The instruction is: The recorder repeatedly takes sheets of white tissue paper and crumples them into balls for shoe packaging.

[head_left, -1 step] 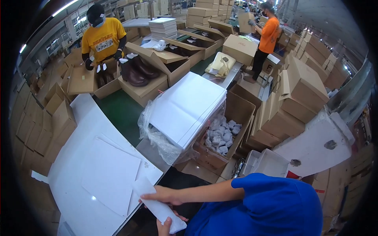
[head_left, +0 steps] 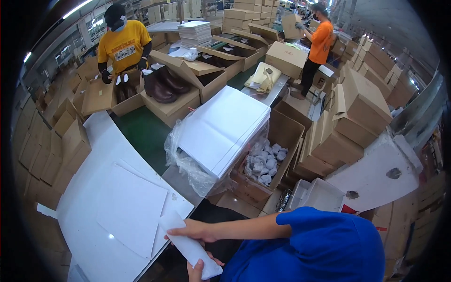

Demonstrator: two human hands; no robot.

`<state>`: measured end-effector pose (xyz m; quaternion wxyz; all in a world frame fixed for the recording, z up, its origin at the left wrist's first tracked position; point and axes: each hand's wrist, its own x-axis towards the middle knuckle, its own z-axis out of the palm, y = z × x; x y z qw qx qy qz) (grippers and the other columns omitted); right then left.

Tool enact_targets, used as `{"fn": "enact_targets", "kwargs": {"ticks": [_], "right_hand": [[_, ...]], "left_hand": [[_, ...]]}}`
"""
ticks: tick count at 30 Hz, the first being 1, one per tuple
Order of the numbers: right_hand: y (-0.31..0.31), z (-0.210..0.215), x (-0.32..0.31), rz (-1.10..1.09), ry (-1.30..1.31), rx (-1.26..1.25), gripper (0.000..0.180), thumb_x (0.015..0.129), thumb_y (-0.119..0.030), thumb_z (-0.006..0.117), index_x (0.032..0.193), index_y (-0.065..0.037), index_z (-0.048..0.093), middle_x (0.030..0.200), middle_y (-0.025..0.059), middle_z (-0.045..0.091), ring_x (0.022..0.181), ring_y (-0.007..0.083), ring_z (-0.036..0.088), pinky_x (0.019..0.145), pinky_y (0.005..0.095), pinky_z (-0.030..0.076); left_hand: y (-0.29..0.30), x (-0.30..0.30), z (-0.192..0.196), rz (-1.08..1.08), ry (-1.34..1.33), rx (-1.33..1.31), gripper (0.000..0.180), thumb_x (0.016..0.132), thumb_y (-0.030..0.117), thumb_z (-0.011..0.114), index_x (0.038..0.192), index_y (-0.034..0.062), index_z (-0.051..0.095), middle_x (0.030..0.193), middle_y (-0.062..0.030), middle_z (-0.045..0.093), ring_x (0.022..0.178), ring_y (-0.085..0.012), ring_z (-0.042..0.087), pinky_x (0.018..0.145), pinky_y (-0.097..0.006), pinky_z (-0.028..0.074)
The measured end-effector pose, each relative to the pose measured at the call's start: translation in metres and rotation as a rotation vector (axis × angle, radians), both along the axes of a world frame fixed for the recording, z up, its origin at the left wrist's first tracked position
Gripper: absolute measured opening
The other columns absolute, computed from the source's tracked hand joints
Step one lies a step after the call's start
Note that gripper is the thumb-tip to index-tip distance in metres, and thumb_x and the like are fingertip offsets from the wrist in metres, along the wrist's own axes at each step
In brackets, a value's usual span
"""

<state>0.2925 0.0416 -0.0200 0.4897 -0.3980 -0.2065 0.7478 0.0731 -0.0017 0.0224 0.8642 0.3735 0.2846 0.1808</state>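
Note:
Both my hands hold a long, flattened strip of folded white paper (head_left: 185, 244) over the near table edge. My right hand (head_left: 191, 230), its bare forearm reaching in from the right out of a blue sleeve, is closed on the upper part with the thumb on top. At the lower end my left hand (head_left: 199, 271) grips the paper, thumb over it and fingertips showing on its right side. That end looks bunched. Next to my hands, loose white sheets (head_left: 134, 207) lie overlapped on the white table (head_left: 82, 188).
Ahead stands a tall stack of white paper (head_left: 223, 127) in torn plastic. Beside it a carton (head_left: 286, 124) holds crumpled paper wads (head_left: 265, 162). Shoe boxes (head_left: 171, 105) with brown shoes (head_left: 164, 87) line the green belt (head_left: 145, 136). Two co-workers (head_left: 123, 44) handle boxes. Cartons (head_left: 338, 136) are stacked right.
The co-worker in yellow has shifted a hand slightly at the shoe box. My hands and the folded paper are almost unmoved.

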Motion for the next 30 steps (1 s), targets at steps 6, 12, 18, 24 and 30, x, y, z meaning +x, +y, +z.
{"fn": "enact_targets", "kwargs": {"ticks": [6, 12, 18, 24, 30], "right_hand": [[-0.005, 0.018, 0.028, 0.030, -0.555, 0.481, 0.038, 0.118, -0.028, 0.066, 0.146, -0.005, 0.077, 0.144, 0.0069, 0.079, 0.134, 0.0149, 0.070, 0.118, 0.0305, 0.052], [-0.039, 0.025, 0.006, 0.286, -0.904, 0.863, 0.047, 0.122, -0.029, 0.051, 0.163, -0.008, 0.062, 0.174, 0.0081, 0.054, 0.173, 0.0405, 0.024, 0.140, 0.0580, 0.020], [-0.047, 0.028, -0.005, 0.453, -1.315, 0.926, 0.075, 0.123, -0.055, 0.030, 0.181, -0.008, 0.030, 0.191, 0.0096, 0.020, 0.177, 0.0401, -0.002, 0.140, 0.0668, -0.005], [-0.050, -0.007, -0.023, 0.188, -2.089, 1.271, 0.083, 0.123, -0.060, 0.023, 0.182, -0.001, 0.016, 0.191, 0.0186, 0.011, 0.177, 0.0393, 0.000, 0.141, 0.0633, -0.008], [-0.047, 0.040, -0.009, 0.167, -0.325, 0.715, 0.082, 0.122, -0.051, 0.043, 0.184, -0.010, 0.009, 0.192, 0.0138, 0.012, 0.177, 0.0335, 0.010, 0.141, 0.0601, 0.011]], "left_hand": [[0.000, -0.002, -0.007, -0.081, 0.005, -0.132, 0.052, 0.115, 0.041, 0.066, 0.141, -0.0036, 0.058, 0.113, -0.0187, 0.076, 0.090, -0.0340, 0.078, 0.085, -0.049, 0.065], [0.005, -0.021, -0.048, 0.010, 0.023, -0.142, 0.070, 0.113, 0.062, 0.062, 0.150, 0.0032, 0.056, 0.115, -0.0164, 0.076, 0.094, -0.0331, 0.080, 0.081, -0.052, 0.069], [0.003, -0.022, -0.051, 0.099, 0.038, -0.078, 0.087, 0.112, 0.065, 0.063, 0.174, 0.0128, 0.034, 0.143, -0.0173, 0.070, 0.107, -0.0334, 0.080, 0.084, -0.050, 0.070], [-0.002, 0.009, -0.036, 0.305, 0.190, 0.057, 0.079, 0.114, 0.061, 0.060, 0.173, 0.0131, 0.038, 0.144, -0.0161, 0.070, 0.112, -0.0313, 0.079, 0.091, -0.046, 0.067], [0.019, -0.027, -0.095, 0.372, 0.246, -0.072, 0.061, 0.119, 0.053, 0.056, 0.154, 0.0034, 0.055, 0.113, -0.0122, 0.075, 0.096, -0.0276, 0.076, 0.080, -0.044, 0.066]]}}
